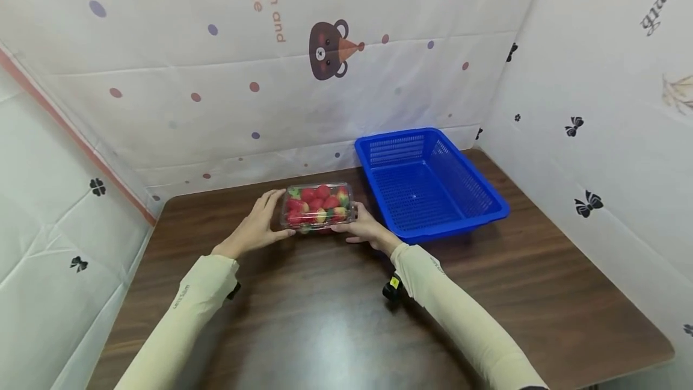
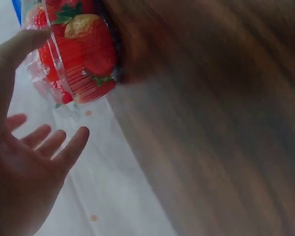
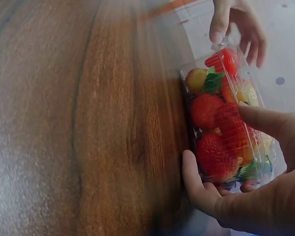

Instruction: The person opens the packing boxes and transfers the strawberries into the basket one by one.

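Observation:
A clear plastic box of strawberries (image 1: 318, 206) is held over the far part of the brown table, lid upward in the head view. My right hand (image 1: 368, 227) grips its right end. In the right wrist view the right thumb (image 3: 260, 118) lies along the box's side and the other fingers reach around its bottom edge. At the opposite end is my left hand (image 1: 263, 221), fingers spread and loosely bent. The left wrist view shows the left thumb (image 2: 29, 43) at the lid's rim, while the other left fingers (image 2: 71, 150) stand apart from the plastic.
A blue plastic basket (image 1: 489, 212) with slotted walls stands to the right of the box, close to the right hand. The wooden table (image 1: 303, 300) meets a printed wall sheet (image 1: 227, 119) at the back. Another sheet (image 1: 585, 155) hangs on the right.

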{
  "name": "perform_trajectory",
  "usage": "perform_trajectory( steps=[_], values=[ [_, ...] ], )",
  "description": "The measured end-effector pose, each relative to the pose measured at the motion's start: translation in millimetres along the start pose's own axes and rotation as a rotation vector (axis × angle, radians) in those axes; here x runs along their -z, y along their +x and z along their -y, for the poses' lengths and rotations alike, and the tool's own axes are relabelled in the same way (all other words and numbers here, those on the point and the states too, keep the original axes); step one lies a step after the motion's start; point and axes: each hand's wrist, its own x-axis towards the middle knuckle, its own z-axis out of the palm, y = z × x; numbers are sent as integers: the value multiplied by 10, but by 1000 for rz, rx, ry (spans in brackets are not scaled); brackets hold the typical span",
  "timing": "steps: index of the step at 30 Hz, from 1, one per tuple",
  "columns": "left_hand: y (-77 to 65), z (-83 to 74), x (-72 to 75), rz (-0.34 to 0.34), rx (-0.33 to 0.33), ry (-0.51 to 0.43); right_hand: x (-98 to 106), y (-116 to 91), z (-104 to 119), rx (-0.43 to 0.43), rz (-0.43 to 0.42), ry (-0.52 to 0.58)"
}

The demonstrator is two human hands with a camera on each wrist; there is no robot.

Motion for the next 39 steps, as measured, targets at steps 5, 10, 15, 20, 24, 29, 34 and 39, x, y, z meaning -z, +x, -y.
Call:
perform_trajectory(
  steps=[5, 10, 15, 20, 24, 29, 34, 39],
  values=[
    [1, 5, -21, 128, 101, -68, -9, 18, 1, -2, 10, -20],
    [33, -35, 40, 177, 137, -12, 12, 20, 26, 10, 14, -56],
    [26, 14, 46, 206, 150, 47, 22, -147, 117, 94, 19, -292],
    [11, 29, -8, 205, 146, 17, 89, -552, 353, 427, -90, -825],
    [42, 1, -6, 197, 151, 1, 316, -623, 536, 569, -337, -1128],
    [20, -43, -6, 211, 161, -12, 564, -566, 602, 176, -288, -1257],
    [12, -52, -4, 217, 155, -22, 652, -546, 535, 150, -114, -1215],
    [-12, -49, 5, 209, 158, -20, 653, -559, 496, 168, -137, -1246]
  ],
)
